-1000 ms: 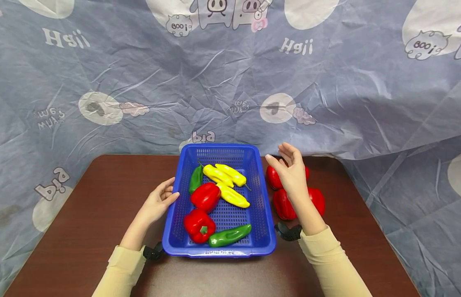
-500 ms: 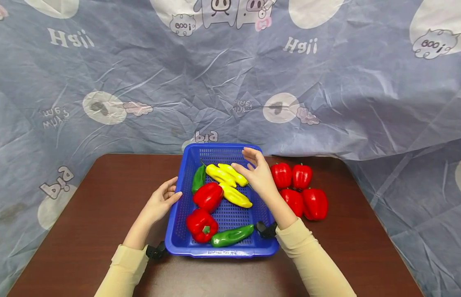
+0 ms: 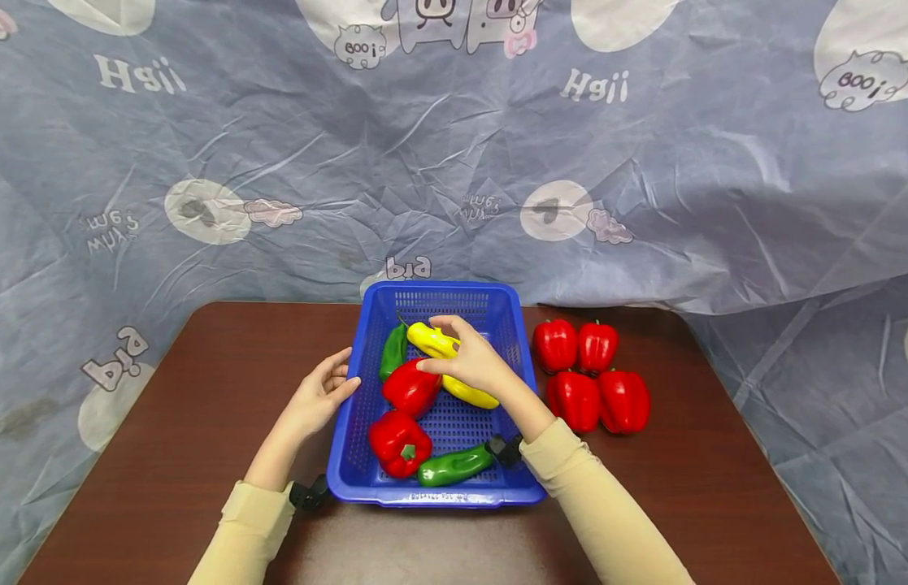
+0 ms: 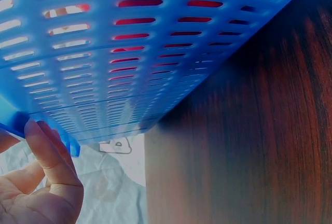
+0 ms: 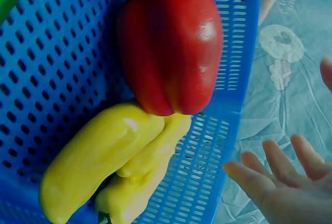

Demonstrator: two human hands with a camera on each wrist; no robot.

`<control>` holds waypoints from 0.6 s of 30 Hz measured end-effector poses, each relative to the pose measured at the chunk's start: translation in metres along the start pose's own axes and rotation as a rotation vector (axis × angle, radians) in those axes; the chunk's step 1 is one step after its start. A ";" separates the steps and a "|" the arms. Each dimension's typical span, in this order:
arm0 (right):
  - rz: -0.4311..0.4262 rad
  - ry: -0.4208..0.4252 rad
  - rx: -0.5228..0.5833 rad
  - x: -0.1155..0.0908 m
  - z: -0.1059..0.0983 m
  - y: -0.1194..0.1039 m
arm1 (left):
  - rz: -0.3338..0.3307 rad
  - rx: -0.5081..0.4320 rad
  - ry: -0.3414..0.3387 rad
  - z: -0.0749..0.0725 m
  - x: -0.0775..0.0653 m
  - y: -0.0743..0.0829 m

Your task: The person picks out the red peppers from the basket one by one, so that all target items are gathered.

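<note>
My left hand point(image 3: 317, 398) holds the left rim of a blue plastic basket point(image 3: 342, 443), fingers under the edge; the left wrist view shows the fingertips right at the rim. Over the basket hovers my right hand point(image 3: 474, 361), thumb and fingers spread apart with nothing between them. Beneath it lie a red bell pepper point(image 3: 406, 392) and yellow peppers point(image 3: 474, 395), partly hidden by the hand in the head view. In the right wrist view the yellow peppers point(image 5: 104, 156) touch the red one. A second red bell pepper point(image 3: 397, 443) and two green peppers point(image 3: 454, 466) also lie inside.
Several red bell peppers point(image 3: 574, 400) stand grouped on the brown table point(image 3: 702, 487) to the right of the basket. Behind the table hangs a grey-blue printed cloth point(image 3: 454, 162). Black bands with small devices point(image 3: 503, 449) sit on both wrists.
My right hand has moved left from above the red peppers on the table to over the basket, then lower toward the peppers inside. My left hand stays at the rim.
</note>
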State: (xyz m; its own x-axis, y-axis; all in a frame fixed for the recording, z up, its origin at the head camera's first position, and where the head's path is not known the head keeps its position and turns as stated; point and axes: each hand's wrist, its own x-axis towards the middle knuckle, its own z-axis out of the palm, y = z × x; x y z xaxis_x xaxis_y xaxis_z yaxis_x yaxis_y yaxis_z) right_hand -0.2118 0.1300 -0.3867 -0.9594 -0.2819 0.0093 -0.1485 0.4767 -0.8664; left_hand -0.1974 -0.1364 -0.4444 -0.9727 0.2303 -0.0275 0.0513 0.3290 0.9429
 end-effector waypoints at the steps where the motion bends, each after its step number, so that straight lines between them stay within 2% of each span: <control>1: -0.004 -0.028 -0.025 0.001 0.001 0.001 | 0.001 -0.003 0.001 0.000 0.000 0.000; 7: -0.011 -0.145 -0.120 0.009 0.008 0.007 | 0.003 0.004 0.001 0.000 0.000 0.000; 18: -0.010 -0.283 -0.190 0.015 0.020 0.018 | 0.006 -0.006 0.011 0.001 0.000 -0.001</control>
State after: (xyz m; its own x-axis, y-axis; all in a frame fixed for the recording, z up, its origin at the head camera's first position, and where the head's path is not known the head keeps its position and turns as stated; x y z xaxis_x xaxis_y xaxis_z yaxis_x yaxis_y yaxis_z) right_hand -0.2241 0.1170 -0.4120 -0.8570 -0.4946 -0.1446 -0.2251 0.6118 -0.7583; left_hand -0.1974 -0.1359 -0.4453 -0.9749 0.2219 -0.0184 0.0556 0.3226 0.9449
